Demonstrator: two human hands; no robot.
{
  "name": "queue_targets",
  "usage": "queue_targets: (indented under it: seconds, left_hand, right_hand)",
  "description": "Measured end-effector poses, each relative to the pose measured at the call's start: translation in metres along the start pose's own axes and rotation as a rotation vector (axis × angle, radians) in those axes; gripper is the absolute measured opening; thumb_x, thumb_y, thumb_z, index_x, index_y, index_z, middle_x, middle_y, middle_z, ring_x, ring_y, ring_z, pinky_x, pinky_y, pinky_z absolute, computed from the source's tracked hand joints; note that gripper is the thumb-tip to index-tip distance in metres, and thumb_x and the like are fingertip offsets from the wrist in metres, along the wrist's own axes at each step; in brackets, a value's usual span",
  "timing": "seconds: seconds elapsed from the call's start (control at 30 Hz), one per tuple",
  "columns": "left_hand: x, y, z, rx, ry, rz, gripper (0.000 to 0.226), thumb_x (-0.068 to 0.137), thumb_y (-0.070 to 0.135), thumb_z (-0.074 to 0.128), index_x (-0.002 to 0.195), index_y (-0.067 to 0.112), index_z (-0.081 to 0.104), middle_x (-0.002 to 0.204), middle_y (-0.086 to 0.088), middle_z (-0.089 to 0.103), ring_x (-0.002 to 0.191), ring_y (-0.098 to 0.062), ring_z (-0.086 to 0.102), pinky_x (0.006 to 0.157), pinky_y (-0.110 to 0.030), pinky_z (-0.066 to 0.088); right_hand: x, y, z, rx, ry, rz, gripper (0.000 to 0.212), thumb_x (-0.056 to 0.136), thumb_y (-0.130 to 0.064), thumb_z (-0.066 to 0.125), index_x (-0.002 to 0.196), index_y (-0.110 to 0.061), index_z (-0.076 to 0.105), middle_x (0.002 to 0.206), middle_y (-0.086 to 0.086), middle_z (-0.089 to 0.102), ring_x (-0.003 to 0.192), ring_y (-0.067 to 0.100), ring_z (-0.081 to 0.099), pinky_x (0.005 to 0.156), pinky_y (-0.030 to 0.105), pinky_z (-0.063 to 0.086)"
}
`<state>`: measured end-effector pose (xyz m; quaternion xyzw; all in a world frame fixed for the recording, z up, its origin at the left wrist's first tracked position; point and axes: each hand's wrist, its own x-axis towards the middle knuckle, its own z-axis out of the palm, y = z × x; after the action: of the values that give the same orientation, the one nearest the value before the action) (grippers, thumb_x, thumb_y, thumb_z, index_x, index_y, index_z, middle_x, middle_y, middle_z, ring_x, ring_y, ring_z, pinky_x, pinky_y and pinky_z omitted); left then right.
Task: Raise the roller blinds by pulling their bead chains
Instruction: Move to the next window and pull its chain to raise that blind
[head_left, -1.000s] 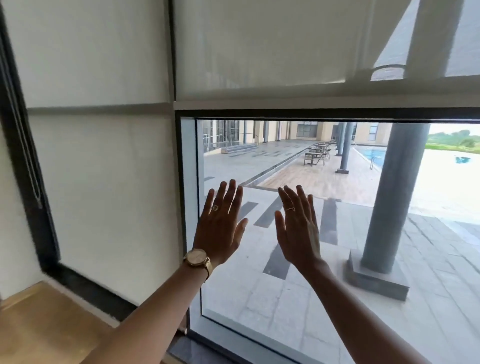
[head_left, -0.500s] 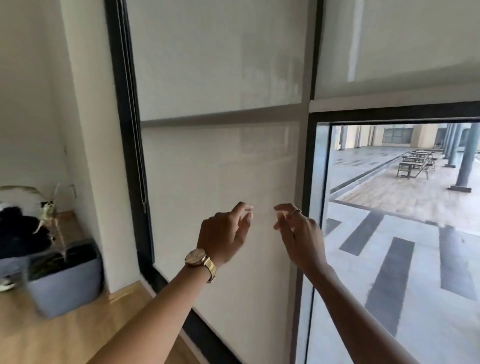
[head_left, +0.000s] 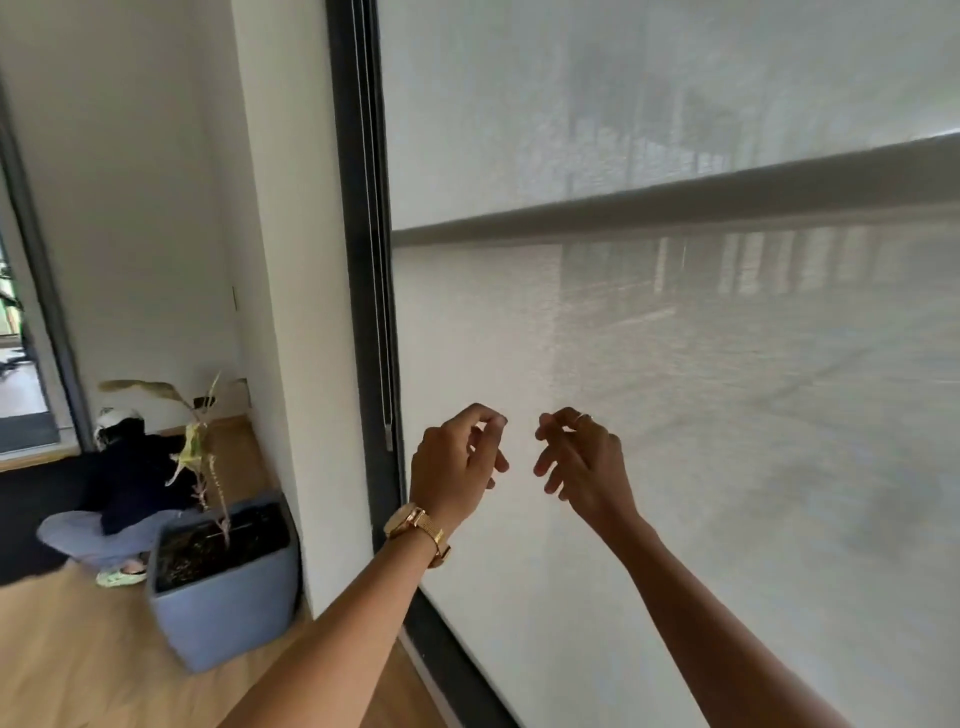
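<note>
A pale roller blind (head_left: 649, 364) hangs fully down over the window and fills the right of the view. Its thin bead chain (head_left: 375, 218) runs down the dark frame (head_left: 358, 291) at the blind's left edge and ends in a small weight near the level of my hands. My left hand (head_left: 457, 467), with a gold watch on the wrist, is raised a little right of the chain, fingers loosely curled and holding nothing. My right hand (head_left: 584, 457), with a ring, hovers beside it in front of the blind, fingers also loosely curled and empty.
A white wall pillar (head_left: 291, 291) stands left of the frame. At its foot sits a grey-blue planter (head_left: 223, 597) with a wilted plant. Behind it a person (head_left: 124, 483) crouches on the wood floor near a doorway.
The view has swung left from the half-raised right blind to the lowered left one. My flat open hands have left the glass and curled their fingers, now close to the bead chain.
</note>
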<state>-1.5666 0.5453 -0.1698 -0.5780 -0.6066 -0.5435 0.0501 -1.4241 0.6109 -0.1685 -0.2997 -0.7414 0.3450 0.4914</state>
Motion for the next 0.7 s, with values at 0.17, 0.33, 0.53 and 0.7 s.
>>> queue_targets:
  seconds: [0.17, 0.33, 0.53, 0.7]
  left_hand:
    - [0.112, -0.109, -0.029, 0.034, 0.027, 0.023, 0.022, 0.096, 0.038, 0.045, 0.095, 0.024, 0.063, 0.061, 0.007, 0.07, 0.046, -0.008, 0.064, 0.047, -0.026, 0.054]
    - [0.196, -0.213, -0.034, -0.011, 0.068, -0.038, 0.023, 0.096, 0.037, 0.046, 0.096, 0.023, 0.064, 0.063, 0.005, 0.07, 0.048, -0.011, 0.065, 0.053, -0.035, 0.06]
    - [0.308, -0.343, -0.027, 0.02, 0.088, 0.002, 0.024, 0.097, 0.036, 0.045, 0.093, 0.022, 0.063, 0.06, 0.009, 0.068, 0.047, -0.008, 0.064, 0.051, -0.03, 0.058]
    - [0.419, -0.454, -0.021, 0.049, 0.072, -0.049, 0.024, 0.096, 0.035, 0.045, 0.09, 0.021, 0.064, 0.06, 0.008, 0.069, 0.047, -0.008, 0.064, 0.052, -0.031, 0.058]
  right_hand:
    - [0.12, 0.018, 0.1, 0.052, 0.032, 0.02, 0.028, 0.094, -0.039, 0.049, 0.079, -0.018, 0.06, 0.053, 0.001, 0.066, 0.042, 0.016, 0.061, 0.041, 0.026, 0.042]
    - [0.211, 0.05, 0.183, 0.053, 0.029, 0.018, 0.026, 0.095, -0.036, 0.048, 0.081, -0.017, 0.06, 0.053, 0.0, 0.065, 0.041, 0.015, 0.06, 0.041, 0.025, 0.042]
    - [0.343, 0.101, 0.285, 0.045, 0.046, 0.0, 0.024, 0.096, -0.032, 0.047, 0.086, -0.015, 0.061, 0.057, 0.001, 0.066, 0.043, 0.012, 0.06, 0.041, 0.021, 0.041]
    - [0.466, 0.138, 0.368, 0.084, 0.049, 0.014, 0.022, 0.095, -0.029, 0.048, 0.085, -0.015, 0.061, 0.057, 0.002, 0.066, 0.044, 0.014, 0.061, 0.042, 0.023, 0.042]
